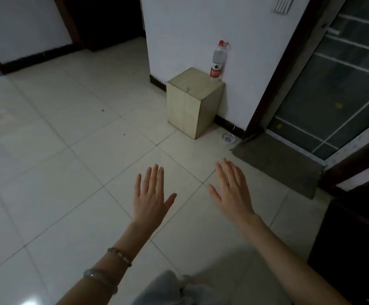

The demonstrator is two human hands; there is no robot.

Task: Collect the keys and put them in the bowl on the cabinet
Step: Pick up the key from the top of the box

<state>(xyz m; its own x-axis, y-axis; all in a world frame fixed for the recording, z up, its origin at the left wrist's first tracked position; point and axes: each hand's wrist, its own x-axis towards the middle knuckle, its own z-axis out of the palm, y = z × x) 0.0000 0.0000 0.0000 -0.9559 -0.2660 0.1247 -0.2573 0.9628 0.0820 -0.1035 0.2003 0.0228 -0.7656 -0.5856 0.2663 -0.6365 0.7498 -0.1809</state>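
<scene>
- The left hand (pixel 150 198) and the right hand (pixel 232 190) are held flat above the tiled floor (pixel 69 172), fingers spread, holding nothing.
- Keys and bowl cannot be seen.
- A water bottle (pixel 217 61) stands on a wooden box (pixel 193 102) beside the wall.

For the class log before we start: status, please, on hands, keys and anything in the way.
Left hand and right hand open, empty, held over the tiled floor. No keys or bowl in view. Wooden box with bottle ahead; path open.
</scene>
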